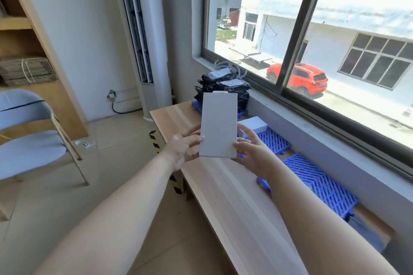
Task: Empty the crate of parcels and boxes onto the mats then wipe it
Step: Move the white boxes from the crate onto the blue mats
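**Box up in both hands, mats off to the right**

Left hand pinches the lower left edge of the flat white box, thumb on the front face. Right hand clamps the lower right edge, fingers behind. Box is in the air above the table, long axis near vertical, face toward the person. Blue mats lie right of and below it, along the window wall; right hand is nearer to them. One small white box already sits on a mat, black parcels stacked on the far one. Crate not in view. Next move is probably tip it flat and set it down right.
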{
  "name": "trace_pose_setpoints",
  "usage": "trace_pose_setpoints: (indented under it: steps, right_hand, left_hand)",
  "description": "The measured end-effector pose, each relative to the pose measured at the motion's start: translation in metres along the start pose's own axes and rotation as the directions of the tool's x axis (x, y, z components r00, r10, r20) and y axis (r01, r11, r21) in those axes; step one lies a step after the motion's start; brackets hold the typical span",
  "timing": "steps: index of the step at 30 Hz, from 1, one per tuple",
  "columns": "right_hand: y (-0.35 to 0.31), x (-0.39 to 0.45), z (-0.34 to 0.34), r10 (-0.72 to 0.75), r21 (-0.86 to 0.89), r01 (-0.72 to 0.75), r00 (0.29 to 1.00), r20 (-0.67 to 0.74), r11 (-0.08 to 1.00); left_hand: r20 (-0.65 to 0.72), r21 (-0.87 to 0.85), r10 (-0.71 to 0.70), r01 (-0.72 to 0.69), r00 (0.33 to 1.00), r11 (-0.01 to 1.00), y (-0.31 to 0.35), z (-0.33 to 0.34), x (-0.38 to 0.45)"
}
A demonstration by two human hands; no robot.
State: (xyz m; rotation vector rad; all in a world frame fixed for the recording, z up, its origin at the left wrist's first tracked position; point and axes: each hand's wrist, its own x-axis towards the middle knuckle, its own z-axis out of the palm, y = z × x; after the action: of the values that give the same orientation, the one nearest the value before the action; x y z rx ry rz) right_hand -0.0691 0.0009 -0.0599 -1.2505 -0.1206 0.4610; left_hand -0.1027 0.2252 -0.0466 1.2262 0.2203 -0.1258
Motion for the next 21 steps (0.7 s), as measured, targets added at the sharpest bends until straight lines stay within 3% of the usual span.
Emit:
trace_pose_setpoints:
  steps: [8, 13, 17, 21]
  right_hand:
    - [-0.059, 0.118, -0.063, -0.047, 0.013, 0.049, 0.991, -0.124, 0.999]
    - [-0.065, 0.155, -0.109, -0.05, -0.04, 0.04, 0.959, -0.279, 0.998]
    - [-0.038, 0.172, -0.146, 0.009, 0.021, 0.003, 0.854, -0.521, 1.0]
    - [0.011, 0.19, -0.175, 0.124, 0.123, -0.054, 0.716, -0.687, 0.991]
  left_hand:
    - [0.02, 0.056, -0.03, 0.028, 0.999, 0.998, 0.049, 0.051, 0.156]
    - [0.098, 0.083, -0.127, 0.119, 0.987, 0.989, 0.034, 0.081, 0.239]
    - [0.144, 0.193, -0.288, 0.259, 0.947, 0.946, -0.004, 0.109, 0.301]
    - [0.178, 0.408, -0.449, 0.349, 0.876, 0.843, -0.052, 0.126, 0.359]
